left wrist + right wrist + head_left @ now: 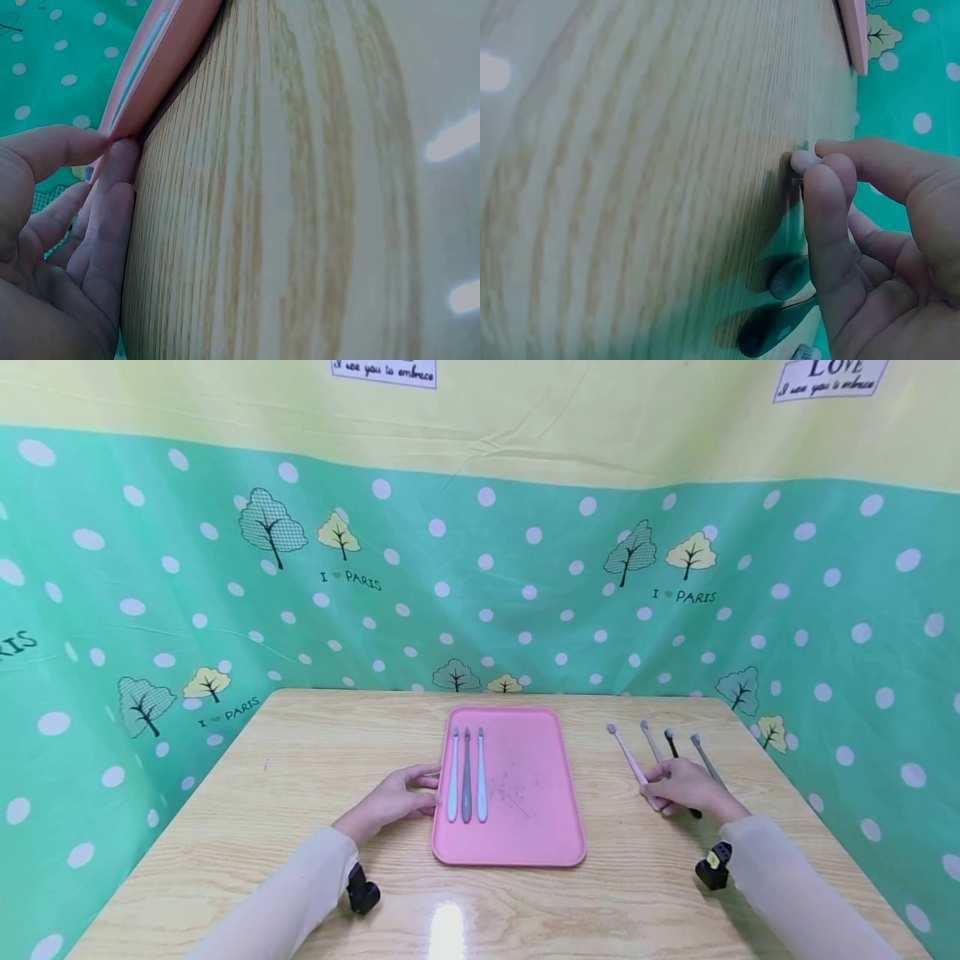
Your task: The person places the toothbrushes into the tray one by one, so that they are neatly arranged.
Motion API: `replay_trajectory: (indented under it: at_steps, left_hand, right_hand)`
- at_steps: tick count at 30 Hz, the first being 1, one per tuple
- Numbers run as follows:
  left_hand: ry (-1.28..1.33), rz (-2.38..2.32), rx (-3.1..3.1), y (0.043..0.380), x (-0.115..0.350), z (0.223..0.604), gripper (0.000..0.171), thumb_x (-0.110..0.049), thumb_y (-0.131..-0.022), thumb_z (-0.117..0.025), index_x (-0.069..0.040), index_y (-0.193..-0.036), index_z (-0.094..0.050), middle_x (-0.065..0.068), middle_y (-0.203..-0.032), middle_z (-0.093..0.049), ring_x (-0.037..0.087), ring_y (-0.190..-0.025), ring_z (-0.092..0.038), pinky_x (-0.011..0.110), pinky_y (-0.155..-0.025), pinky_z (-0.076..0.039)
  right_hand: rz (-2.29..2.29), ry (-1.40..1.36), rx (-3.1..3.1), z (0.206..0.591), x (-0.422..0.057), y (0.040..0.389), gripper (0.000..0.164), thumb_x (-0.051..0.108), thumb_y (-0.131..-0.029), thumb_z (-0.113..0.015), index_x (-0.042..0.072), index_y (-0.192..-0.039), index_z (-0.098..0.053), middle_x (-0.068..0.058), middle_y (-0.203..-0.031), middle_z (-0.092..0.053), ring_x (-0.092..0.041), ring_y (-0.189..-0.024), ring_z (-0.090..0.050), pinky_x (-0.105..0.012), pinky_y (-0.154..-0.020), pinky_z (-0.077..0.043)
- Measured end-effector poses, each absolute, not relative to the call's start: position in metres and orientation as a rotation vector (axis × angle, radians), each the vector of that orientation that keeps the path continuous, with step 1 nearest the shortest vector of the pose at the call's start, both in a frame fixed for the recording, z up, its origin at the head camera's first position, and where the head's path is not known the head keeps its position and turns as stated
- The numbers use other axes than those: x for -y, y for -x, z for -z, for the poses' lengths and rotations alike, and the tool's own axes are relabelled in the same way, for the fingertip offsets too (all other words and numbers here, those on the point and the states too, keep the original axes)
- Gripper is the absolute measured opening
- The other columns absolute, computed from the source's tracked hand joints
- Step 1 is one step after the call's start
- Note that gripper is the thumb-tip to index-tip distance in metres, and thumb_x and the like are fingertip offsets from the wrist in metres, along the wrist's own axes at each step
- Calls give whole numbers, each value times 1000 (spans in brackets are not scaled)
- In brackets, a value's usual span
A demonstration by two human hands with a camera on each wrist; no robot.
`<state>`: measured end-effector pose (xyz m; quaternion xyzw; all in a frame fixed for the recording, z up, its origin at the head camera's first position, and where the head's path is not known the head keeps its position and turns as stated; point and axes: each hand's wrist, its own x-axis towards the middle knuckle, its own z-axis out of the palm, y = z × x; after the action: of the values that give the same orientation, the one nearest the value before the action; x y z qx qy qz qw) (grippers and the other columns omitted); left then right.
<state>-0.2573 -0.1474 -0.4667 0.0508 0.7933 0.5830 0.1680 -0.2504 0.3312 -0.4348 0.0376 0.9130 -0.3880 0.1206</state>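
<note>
My left hand point(401, 793) rests its fingertips on the left rim of a pink tray point(532, 843), thumb at the rim in the left wrist view. Side by side in the tray's left half lie a white toothbrush point(453, 789), a grey toothbrush point(467, 785) and another pale toothbrush point(482, 789). Out to the right, my right hand point(690, 785) pinches a pink toothbrush point(628, 755) near its handle end, low over the table. Under and beside that hand are a light grey toothbrush point(649, 738), a black toothbrush point(671, 741) and a dark grey toothbrush point(705, 754), partly hidden.
The wooden table point(315, 735) is bounded by a green dotted curtain point(525, 568) behind and at both sides. A wrist camera point(362, 889) sits under the left sleeve, another camera point(712, 867) by the right one. Bare wood lies between tray and right-hand toothbrushes.
</note>
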Motion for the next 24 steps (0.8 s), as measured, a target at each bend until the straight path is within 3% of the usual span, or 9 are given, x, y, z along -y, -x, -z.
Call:
replay_trajectory:
  at_steps: [24]
  left_hand:
    - [-160, -1671, -2252, 258, 147, 468, 68, -15, -87, -75, -8, -149, -48, 12, -122, -59, 23, -90, -70, 37, -81, -59]
  right_hand:
    - [1270, -63, -2580, 428, -319, 250, 43, 14, -95, -66, -14, -126, -54, -11, -80, -65, -17, -66, -64, -30, -59, -58]
